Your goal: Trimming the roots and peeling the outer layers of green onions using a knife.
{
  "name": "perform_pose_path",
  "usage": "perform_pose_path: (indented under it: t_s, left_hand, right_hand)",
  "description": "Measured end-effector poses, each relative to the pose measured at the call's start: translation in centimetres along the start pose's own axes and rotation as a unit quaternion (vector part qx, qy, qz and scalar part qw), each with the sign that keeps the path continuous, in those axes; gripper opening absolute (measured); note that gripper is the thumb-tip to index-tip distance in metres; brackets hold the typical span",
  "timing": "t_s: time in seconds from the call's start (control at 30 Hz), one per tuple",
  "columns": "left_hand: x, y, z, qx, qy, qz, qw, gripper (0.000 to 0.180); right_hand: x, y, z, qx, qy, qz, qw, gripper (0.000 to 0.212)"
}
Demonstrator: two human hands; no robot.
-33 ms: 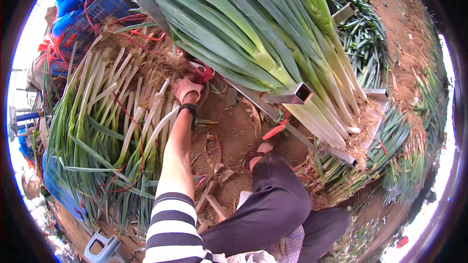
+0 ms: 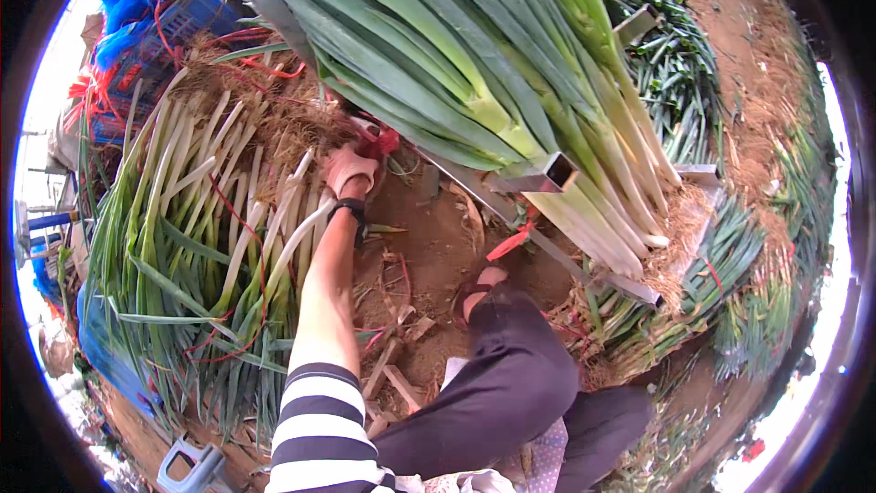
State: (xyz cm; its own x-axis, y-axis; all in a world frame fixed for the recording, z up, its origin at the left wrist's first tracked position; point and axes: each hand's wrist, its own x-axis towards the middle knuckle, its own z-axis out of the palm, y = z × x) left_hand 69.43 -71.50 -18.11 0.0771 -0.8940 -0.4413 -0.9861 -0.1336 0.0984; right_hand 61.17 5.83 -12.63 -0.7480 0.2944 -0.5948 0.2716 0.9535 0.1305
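My left hand (image 2: 349,171), in a pale pink glove with a black band at the wrist, reaches to the root ends of a pile of leeks (image 2: 233,219) on the left. Just beyond its knuckles lies a bunch of red plastic strips (image 2: 381,140). The fingers are blurred and partly hidden among roots and strips, so their grip does not show. To the right of this hand, a large bundle of thick leeks (image 2: 474,82) rests in a metal frame (image 2: 547,175), green leaves toward the far left, white stems toward the near right. My right hand is out of sight.
Blue crates (image 2: 196,14) with blue netting stand at the far left. More leeks (image 2: 680,82) lie beyond the frame, and bundled ones (image 2: 730,246) are at the right. Wood scraps (image 2: 401,383) lie by my bent leg (image 2: 493,374). A grey-blue plastic stool (image 2: 192,466) is at the near left.
The view has shifted very slightly, with the frame and its leeks a little further left. My left hand stays beside the red strips and roots.
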Motion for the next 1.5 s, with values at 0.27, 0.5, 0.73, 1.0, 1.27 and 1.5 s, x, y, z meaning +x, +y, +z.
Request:
perform_pose_path:
  t_s: [0.27,0.5,0.73,1.0,1.27,1.5]
  left_hand:
    - [-7.4,-3.5,-5.7,-0.233,0.102,0.116,0.960,0.039]
    - [-15.8,-10.3,-18.9,-0.607,0.194,0.296,0.712,0.034]
    - [-28.6,-8.7,-28.2,-0.648,0.149,0.489,0.565,0.042]
    - [-46.4,2.0,-24.3,0.061,0.450,0.769,0.450,0.031]
    - [-61.1,5.6,-18.7,-0.123,0.259,0.940,0.184,0.017]
    - [-67.2,6.4,-14.2,-0.111,0.246,0.959,0.087,0.032]
  right_hand:
    - [-3.5,5.2,-0.2,-0.004,0.002,0.001,1.000,0.023]
    - [-6.6,13.0,0.1,-0.035,-0.001,-0.025,0.999,0.023]
    - [-6.3,15.7,-0.7,-0.164,0.079,-0.171,0.968,0.023]
    - [-21.4,-2.4,-20.2,0.519,0.323,-0.287,0.737,0.035]
    - [-29.0,-4.9,-26.1,0.244,0.515,-0.442,0.692,0.069]
    - [-26.1,-2.4,-24.8,0.662,0.094,-0.285,0.687,0.058]
